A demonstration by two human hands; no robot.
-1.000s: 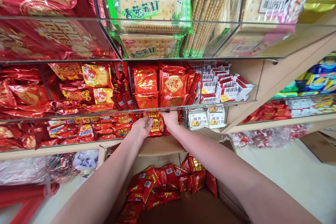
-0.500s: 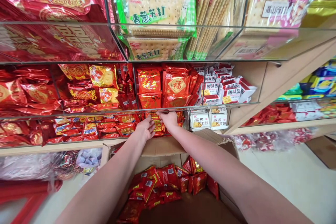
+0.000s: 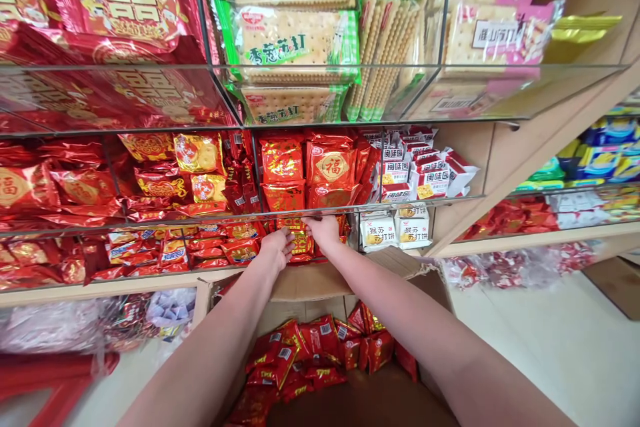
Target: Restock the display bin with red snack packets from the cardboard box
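Observation:
In the lower shelf compartment, my left hand (image 3: 277, 247) and my right hand (image 3: 323, 233) press from opposite sides on a red snack packet (image 3: 301, 245) with gold print. My left fingers are bent against its left edge. The right fingertips reach over its upper right part, partly hidden under the clear shelf front. Below my forearms stands an open cardboard box (image 3: 310, 282), its back flap against the shelf. Many similar red packets (image 3: 320, 340) lie in the box, mostly toward its back and left; bare cardboard shows at the front.
A clear panel (image 3: 310, 208) runs just above my hands. White biscuit packs (image 3: 379, 232) stand to their right, red and blue packets (image 3: 173, 247) to their left. Higher up are red packets (image 3: 331, 165) and green-wrapped crackers (image 3: 300, 40). Plastic-bagged goods (image 3: 55, 323) lie below the shelf.
The view has tilted up slightly, so the upper shelves show more. Both hands stay at the same packet, the left one shifting slightly down and uncovering more of its front.

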